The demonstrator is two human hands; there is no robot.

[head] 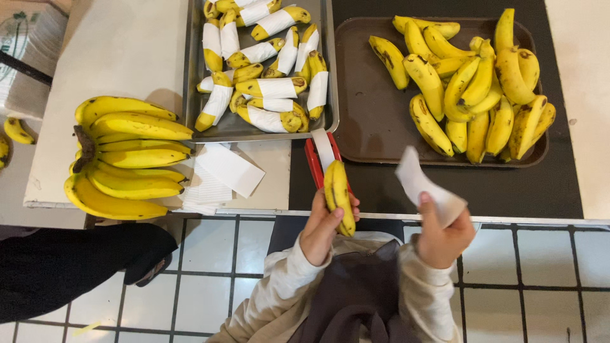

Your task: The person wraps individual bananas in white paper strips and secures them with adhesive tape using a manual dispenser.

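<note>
The person stands at the counter's near edge. The left hand (323,230) is closed around a single bare banana (338,194), held just over the edge beside a red tape dispenser (316,162). The right hand (443,236) pinches a white paper strip (424,185) between thumb and fingers, lifted above the dark mat.

By my reckoning the work is roughly half done: the metal tray (193,95) at the far middle holds about fifteen bananas already banded in paper, while the brown tray (368,108) to the right still carries a similar heap unwrapped. A whole bunch (124,155) lies untouched near the left edge, beside spare paper strips (219,174).
</note>
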